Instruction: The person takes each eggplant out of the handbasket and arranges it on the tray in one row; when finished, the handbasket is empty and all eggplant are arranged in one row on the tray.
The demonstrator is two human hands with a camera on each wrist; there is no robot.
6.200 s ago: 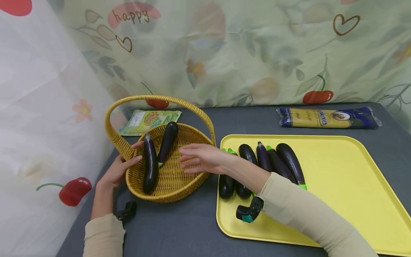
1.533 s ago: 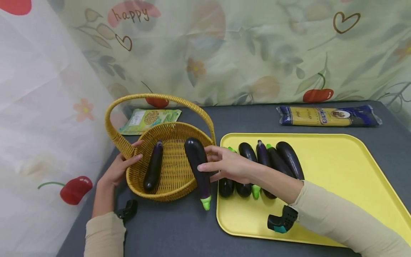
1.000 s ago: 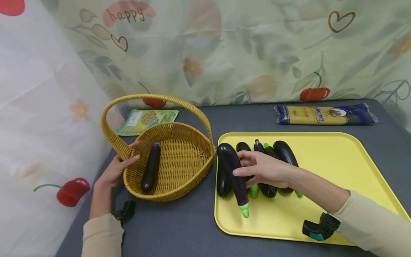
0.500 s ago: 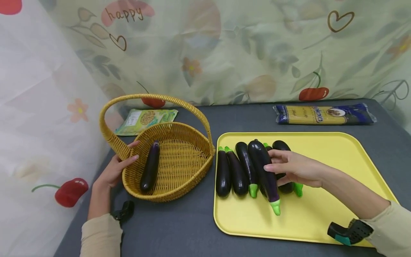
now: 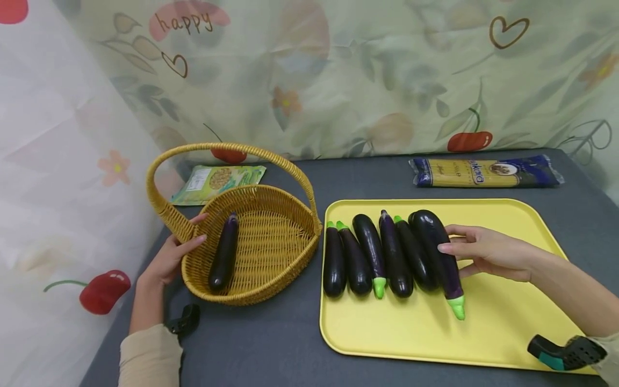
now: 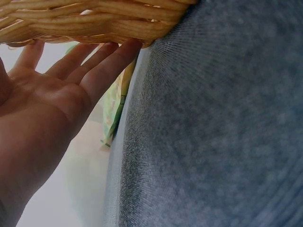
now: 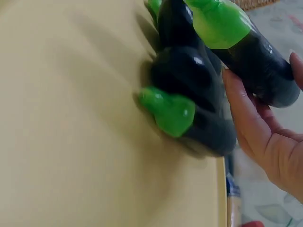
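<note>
My left hand holds the left side of a wicker basket by the foot of its arched handle. In the left wrist view its fingers touch the basket's outer wall. Inside the basket lies one dark eggplant. Over the yellow tray, my right hand grips another eggplant between thumb and fingers, its green stem end towards me. That eggplant is raised above the tray in the right wrist view and partly hides one beneath it. Several eggplants lie side by side on the tray's left half.
A blue and yellow pasta packet lies behind the tray. Behind the basket is a green bag. A dark grey cloth covers the table, with printed curtains at the back and left.
My right hand, earlier empty above the basket, has taken one of its two eggplants and carried it right, across the row on the tray. My left hand has kept its hold on the basket.
</note>
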